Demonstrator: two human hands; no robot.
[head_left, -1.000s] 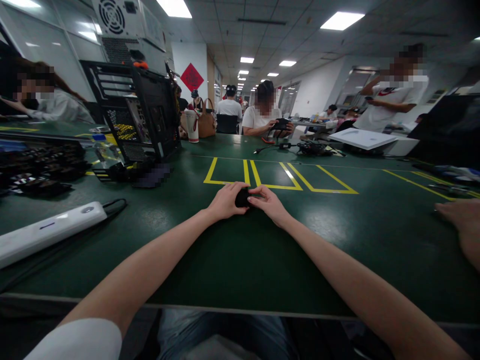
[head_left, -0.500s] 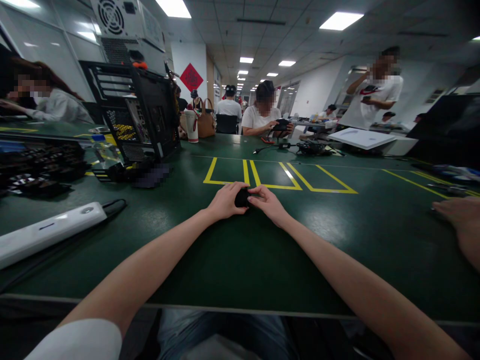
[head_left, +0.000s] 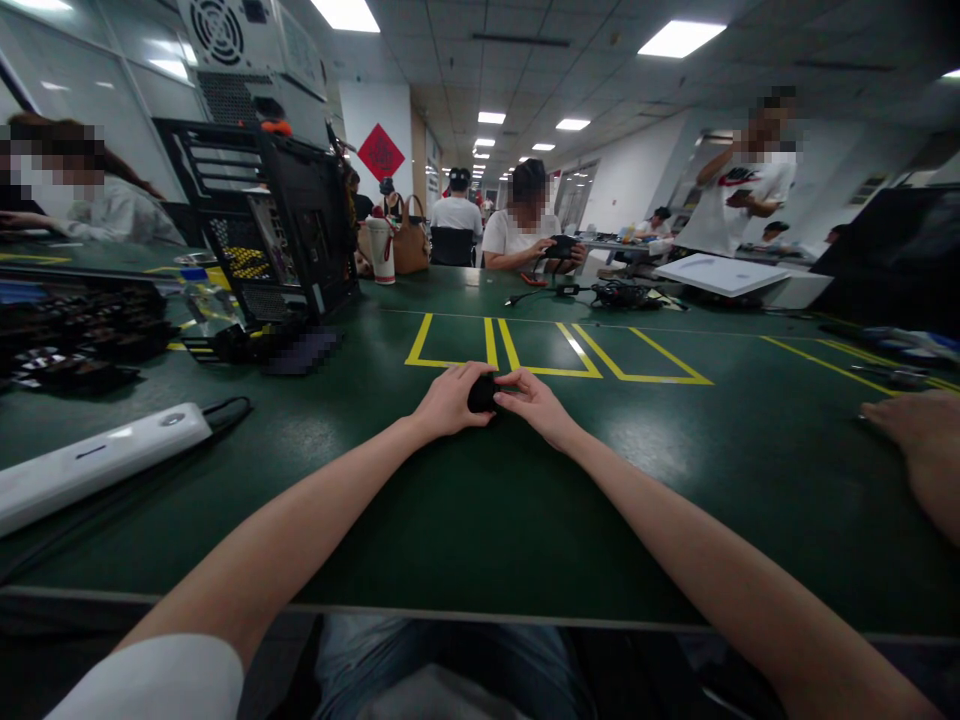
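Note:
A small black object [head_left: 481, 393] is between my two hands over the green table [head_left: 480, 520], close to the yellow tape outlines [head_left: 540, 373]. My left hand [head_left: 452, 400] wraps round its left side, thumb below and fingers above. On its right side, my right hand [head_left: 531, 404] is closed in a pinch, fingertips touching the object's edge. What exactly the fingertips of my right hand grip there is too small to make out.
A white power strip [head_left: 105, 462] lies at the left, near black parts [head_left: 75, 335]. Behind them stand a bottle [head_left: 212, 305] and an open computer case [head_left: 281, 220]. Another person's hand [head_left: 919, 440] rests at the right edge. Coiled cables [head_left: 622, 294] lie farther back.
The view has shifted very slightly. Both my hands keep nearly the same grip on the black object.

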